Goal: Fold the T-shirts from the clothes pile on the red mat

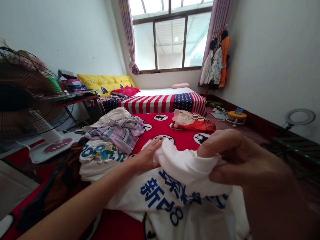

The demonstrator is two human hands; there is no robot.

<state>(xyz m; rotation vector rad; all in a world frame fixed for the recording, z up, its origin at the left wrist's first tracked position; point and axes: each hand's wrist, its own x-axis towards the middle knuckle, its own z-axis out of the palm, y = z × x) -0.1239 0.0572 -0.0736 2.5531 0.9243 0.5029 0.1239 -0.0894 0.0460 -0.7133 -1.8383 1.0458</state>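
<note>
A white T-shirt (175, 166) with blue Chinese lettering lies rumpled in front of me, its upper part lifted and bunched. My right hand (232, 160) pinches the raised cloth near what looks like the neckband, between thumb and fingers. On the far left side of the same shirt rests my left hand (150, 154), fingers stretched out against the fabric; some fingers are partly hidden by the cloth. Underneath is a red cover (160, 125) with round black-and-white cartoon patches. Just left of my left hand sits a pile of clothes (115, 133), including a white printed shirt (100, 156).
Folded red and beige clothing (192, 120) lies at the cover's far right. A fan (27, 96) stands at left. Beyond are a bed with a striped, starred cover (155, 104) and a window (172, 43). Right are a yellow stool (236, 115) and a ring light (300, 116).
</note>
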